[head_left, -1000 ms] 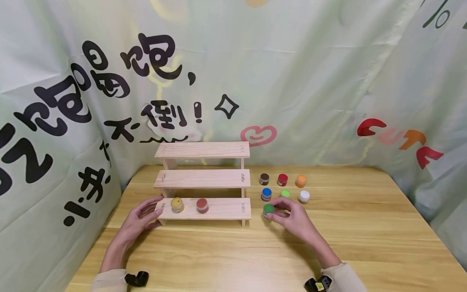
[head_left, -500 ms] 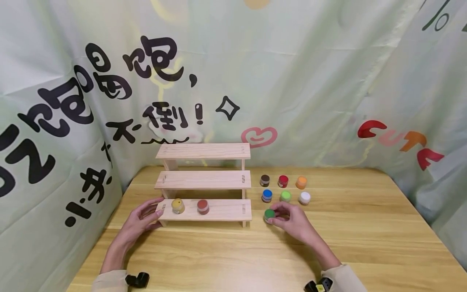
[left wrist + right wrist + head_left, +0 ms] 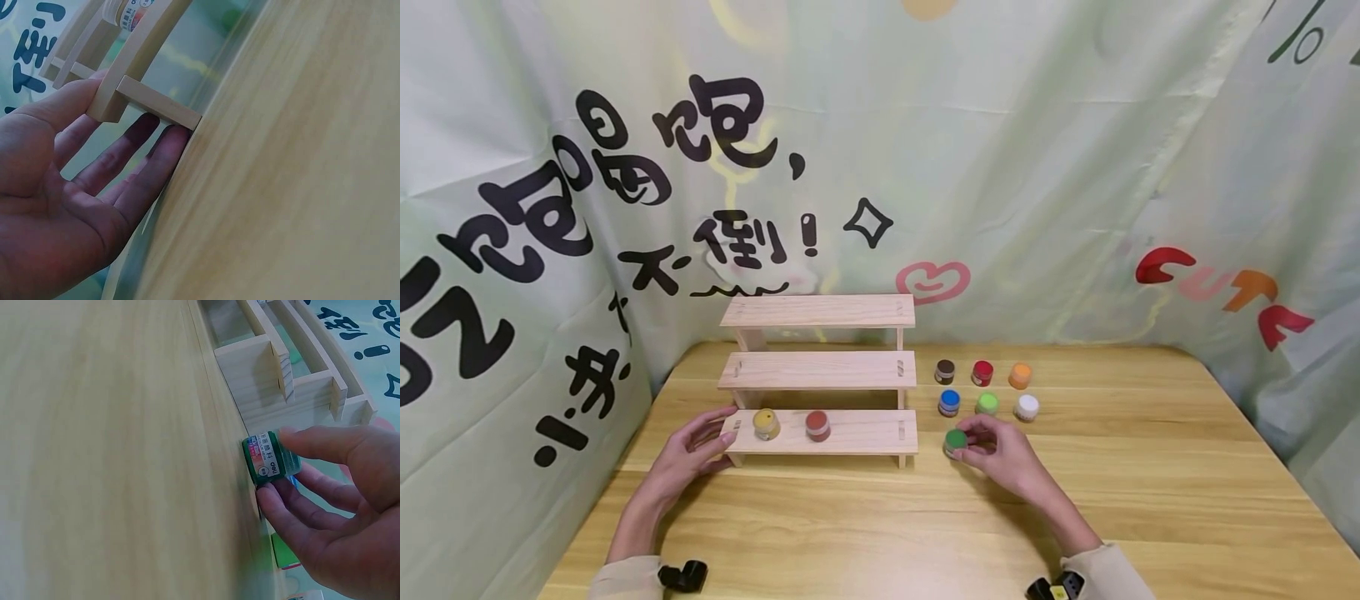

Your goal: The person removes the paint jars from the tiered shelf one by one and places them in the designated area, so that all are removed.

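Note:
A three-tier wooden display shelf [image 3: 817,367] stands on the table. My left hand [image 3: 683,450] holds the left end of its lowest step, thumb at the board and fingers by the leg [image 3: 159,103]. Upright on that step are a yellow paint jar [image 3: 766,424] and a reddish-brown paint jar [image 3: 817,426]. Right of the shelf, my right hand [image 3: 1003,454] pinches a dark green paint jar [image 3: 956,443] between thumb and fingers. Its label [image 3: 265,455] faces the right wrist camera, and the jar is at the tabletop. The hand partly covers the jar's right side.
Behind the right hand stand two rows of paint jars: dark brown [image 3: 944,372], red [image 3: 982,373] and orange [image 3: 1020,376] at the back; blue [image 3: 949,403], light green [image 3: 987,404] and white [image 3: 1026,407] in front. A printed curtain [image 3: 1045,167] hangs behind the wooden table [image 3: 850,533].
The right hand and the dark green jar have shifted very slightly toward me and to the right. My left hand keeps its hold on the shelf.

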`<state>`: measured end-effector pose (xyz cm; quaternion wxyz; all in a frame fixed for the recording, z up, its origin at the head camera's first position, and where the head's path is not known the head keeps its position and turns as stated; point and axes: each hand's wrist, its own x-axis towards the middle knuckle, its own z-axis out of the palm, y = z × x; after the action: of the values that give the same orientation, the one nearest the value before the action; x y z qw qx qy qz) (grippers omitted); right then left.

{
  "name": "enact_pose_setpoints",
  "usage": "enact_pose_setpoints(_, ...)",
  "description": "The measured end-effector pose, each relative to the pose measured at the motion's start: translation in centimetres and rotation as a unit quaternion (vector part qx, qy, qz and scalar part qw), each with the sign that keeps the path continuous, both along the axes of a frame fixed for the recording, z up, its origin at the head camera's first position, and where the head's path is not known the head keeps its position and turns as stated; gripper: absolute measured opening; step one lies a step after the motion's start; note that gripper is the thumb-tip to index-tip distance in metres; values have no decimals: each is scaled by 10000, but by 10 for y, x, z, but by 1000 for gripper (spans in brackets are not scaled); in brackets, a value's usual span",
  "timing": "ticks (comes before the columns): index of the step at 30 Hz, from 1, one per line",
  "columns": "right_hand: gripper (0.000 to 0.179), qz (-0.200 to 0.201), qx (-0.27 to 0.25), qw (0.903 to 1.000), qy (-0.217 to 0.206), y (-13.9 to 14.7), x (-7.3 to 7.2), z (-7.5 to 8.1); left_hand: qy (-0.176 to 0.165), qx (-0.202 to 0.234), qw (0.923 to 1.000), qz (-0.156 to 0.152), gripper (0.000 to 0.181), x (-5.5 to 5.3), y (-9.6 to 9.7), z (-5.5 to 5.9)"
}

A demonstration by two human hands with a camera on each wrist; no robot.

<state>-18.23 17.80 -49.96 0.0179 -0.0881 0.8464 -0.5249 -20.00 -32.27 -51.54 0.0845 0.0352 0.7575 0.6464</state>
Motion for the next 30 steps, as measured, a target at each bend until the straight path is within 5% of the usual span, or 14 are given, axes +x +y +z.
enact_pose_setpoints(12,31,-49,22,9999,117,1,1,5,60,-111,9999,28,57,-3,-1,-1)
enact_pose_setpoints(30,31,187,-766,9957,495,-10,7,34,5,-61,10000,51,58,-2,-1,-3)
